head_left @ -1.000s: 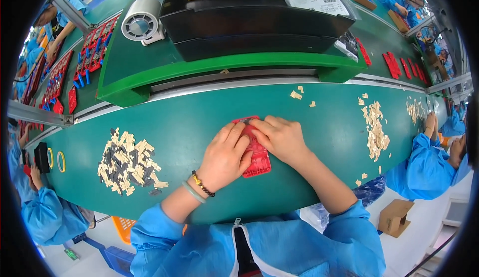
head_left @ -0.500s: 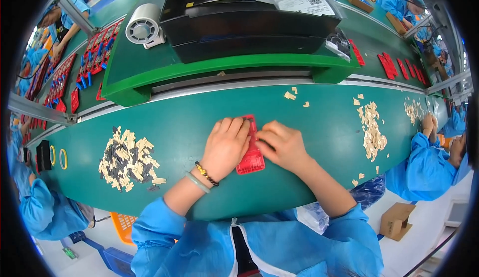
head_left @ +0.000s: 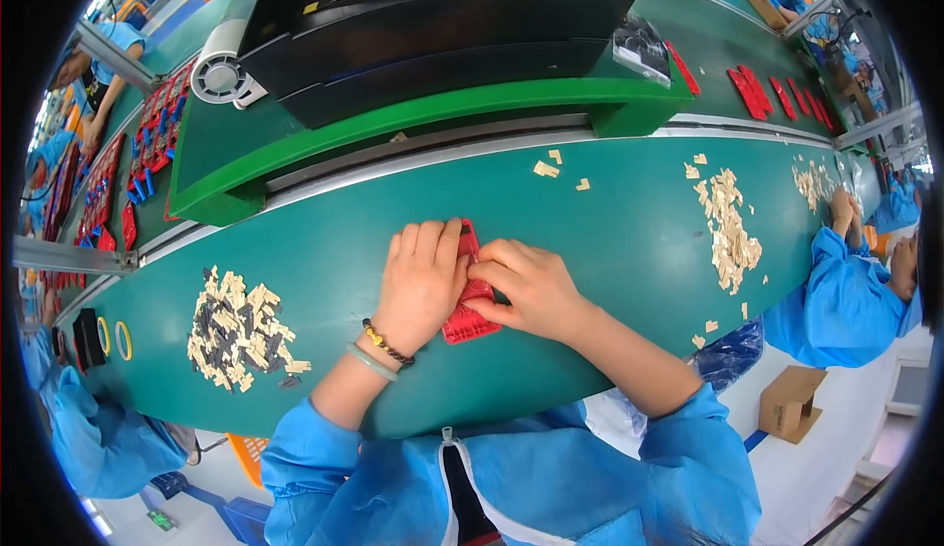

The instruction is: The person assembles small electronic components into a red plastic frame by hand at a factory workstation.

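A red plastic casing (head_left: 474, 327), long and narrow, lies on the green work surface in front of me. My left hand (head_left: 418, 276) is laid along its left side, fingers close together, and steadies it. From the right, my right hand (head_left: 531, 286) bends over the casing with thumb and forefinger drawn in against its middle. Whatever small thing may sit between those fingertips is hidden. To the left is a pile of cream and dark grey small flat pieces (head_left: 236, 330).
Cream pieces form another heap (head_left: 728, 236) at right, with a few loose bits (head_left: 547, 169) further back. A green raised shelf (head_left: 423, 128) carries a black box (head_left: 442, 55) and a white fan (head_left: 221, 76). Tape rings (head_left: 124, 340) lie far left. Co-workers sit on both sides.
The whole view has shifted a little. My right hand has moved closer over the casing, its fingers now pressing on the middle. My left hand keeps its place on the casing.
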`<move>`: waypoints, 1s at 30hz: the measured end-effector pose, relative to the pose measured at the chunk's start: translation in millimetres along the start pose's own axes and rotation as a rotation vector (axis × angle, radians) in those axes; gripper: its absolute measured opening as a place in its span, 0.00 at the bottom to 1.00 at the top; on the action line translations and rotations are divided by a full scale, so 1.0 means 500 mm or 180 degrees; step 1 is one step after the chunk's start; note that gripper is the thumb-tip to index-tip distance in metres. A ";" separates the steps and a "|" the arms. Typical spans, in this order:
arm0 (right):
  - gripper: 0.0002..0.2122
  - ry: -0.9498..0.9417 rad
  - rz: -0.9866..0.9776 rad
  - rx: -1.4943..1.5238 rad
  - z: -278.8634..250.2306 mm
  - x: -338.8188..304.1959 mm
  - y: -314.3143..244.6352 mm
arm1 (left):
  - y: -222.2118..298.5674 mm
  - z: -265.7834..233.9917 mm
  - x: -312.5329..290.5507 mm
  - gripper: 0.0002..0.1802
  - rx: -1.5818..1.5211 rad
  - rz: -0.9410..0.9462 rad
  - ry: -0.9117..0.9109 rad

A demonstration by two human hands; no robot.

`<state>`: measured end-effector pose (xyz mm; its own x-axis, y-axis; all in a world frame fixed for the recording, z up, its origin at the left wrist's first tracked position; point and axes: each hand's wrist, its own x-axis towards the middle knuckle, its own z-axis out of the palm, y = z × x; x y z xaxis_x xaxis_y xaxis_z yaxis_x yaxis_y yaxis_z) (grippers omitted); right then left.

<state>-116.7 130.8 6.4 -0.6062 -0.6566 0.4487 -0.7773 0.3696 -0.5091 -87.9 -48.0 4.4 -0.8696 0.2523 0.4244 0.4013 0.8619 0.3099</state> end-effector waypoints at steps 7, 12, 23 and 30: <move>0.13 -0.0038 -0.0024 0.0105 0.002 0.007 0.009 | -0.001 -0.003 0.012 0.23 0.0476 0.0233 -0.0276; 0.14 0.0006 -0.0080 0.0121 -0.001 0.008 0.000 | -0.001 -0.013 0.014 0.22 0.0805 0.0348 -0.0385; 0.27 -0.0458 0.0382 -0.1612 -0.079 0.024 0.159 | 0.127 -0.118 -0.160 0.35 0.0246 0.0954 -0.1345; 0.24 0.0507 0.1737 -0.3306 -0.273 -0.177 0.257 | -0.030 -0.143 -0.203 0.26 -0.0002 0.1556 -0.1159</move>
<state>-185.8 326.2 1.5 -0.8572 -0.1844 0.4808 -0.1291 0.9808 0.1460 14.9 -118.1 17.3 -0.6272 0.7529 0.1996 0.7789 0.6082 0.1531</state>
